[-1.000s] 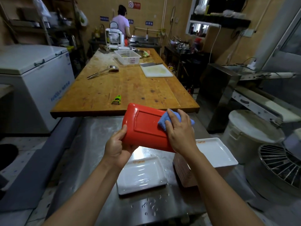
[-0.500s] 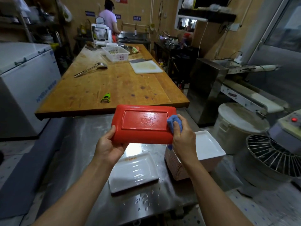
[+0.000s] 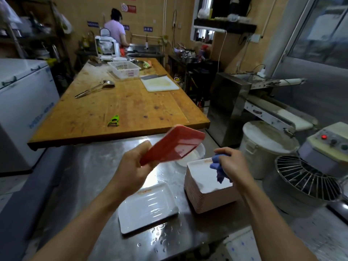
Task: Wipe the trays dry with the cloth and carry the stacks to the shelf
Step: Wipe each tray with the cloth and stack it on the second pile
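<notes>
the red tray (image 3: 174, 146) is up in the air above the steel table (image 3: 90, 166), tilted steeply, its long axis running from the left hand (image 3: 131, 170) up and away to the right, toward the near edge of the wooden worktop (image 3: 120, 108). the left hand grips it by its lower near corner, thumb on one face and fingers curled behind; the far end hangs free, with nothing else touching it. the right hand (image 3: 232, 163) is apart from the tray, lower and to the right, clenched round the bunched blue cloth (image 3: 218, 169), which dangles over the stack of trays (image 3: 209, 194). so the cloth lies off the tray's lower right edge, and the glossy face turned toward the right hand is the nearer one to reach.

my read is that one face is done or nearly so, and the tray is being turned; the next wipe would need the right hand to come up and left across to that face, along the long axis. held by one corner, the wet tray could slip or swing. a single white tray (image 3: 146, 204) lies flat on the table just left of the stack, water beaded on it and on the steel beside it, so it likely awaits drying. no shelf for the stacks can be made out with certainty.
</notes>
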The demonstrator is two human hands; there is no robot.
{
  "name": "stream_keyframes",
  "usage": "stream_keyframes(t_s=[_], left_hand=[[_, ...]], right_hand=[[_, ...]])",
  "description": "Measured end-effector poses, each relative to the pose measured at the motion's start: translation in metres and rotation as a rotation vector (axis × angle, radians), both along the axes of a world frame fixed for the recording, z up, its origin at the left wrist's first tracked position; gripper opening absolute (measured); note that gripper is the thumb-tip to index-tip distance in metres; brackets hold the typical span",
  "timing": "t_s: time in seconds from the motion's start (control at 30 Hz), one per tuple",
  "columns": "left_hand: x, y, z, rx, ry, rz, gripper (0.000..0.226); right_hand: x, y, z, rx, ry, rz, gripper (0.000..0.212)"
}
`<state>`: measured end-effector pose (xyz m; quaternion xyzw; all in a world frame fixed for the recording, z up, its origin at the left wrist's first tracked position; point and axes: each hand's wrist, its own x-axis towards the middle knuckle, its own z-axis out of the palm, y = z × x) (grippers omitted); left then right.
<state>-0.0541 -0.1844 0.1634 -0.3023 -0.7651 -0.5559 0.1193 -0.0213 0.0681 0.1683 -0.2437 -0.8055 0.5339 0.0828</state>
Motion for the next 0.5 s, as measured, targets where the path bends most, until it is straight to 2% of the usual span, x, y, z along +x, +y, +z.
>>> stream_keyframes(t_s=[0.07,0.1,0.17,0.23,0.3,0.4,0.43,0.5], left_hand=[[0.004,0.009,0.001,-0.207,0.245,0.004,0.012],[0.005,0.014,0.000,-0.256,0.332,-0.037,0.008],[0.006,0.023,-0.001,-0.326,0.483,-0.120,0.017],[0.003,0.032,-0.002,-0.400,0.603,-0.190,0.022],[0.001,0.042,-0.005,-0.472,0.705,-0.248,0.019],[-0.001,0.056,-0.011,-0.501,0.796,-0.332,0.011],[-0.001,0.061,-0.013,-0.493,0.808,-0.345,0.010],[-0.004,0.069,-0.016,-0.486,0.801,-0.322,0.011]], right_hand=[[0.006,0.006,0.010,-0.253,-0.069,0.043,0.019],[0.010,0.011,0.014,-0.316,-0.100,0.075,0.025],[0.018,0.020,0.016,-0.353,-0.147,0.120,0.053],[0.027,0.026,0.016,-0.401,-0.161,0.148,0.065],[0.036,0.032,0.016,-0.461,-0.186,0.174,0.061],[0.047,0.042,0.011,-0.442,-0.224,0.162,0.068],[0.050,0.046,0.008,-0.428,-0.233,0.120,0.064],[0.056,0.050,0.006,-0.421,-0.232,0.014,0.044]])
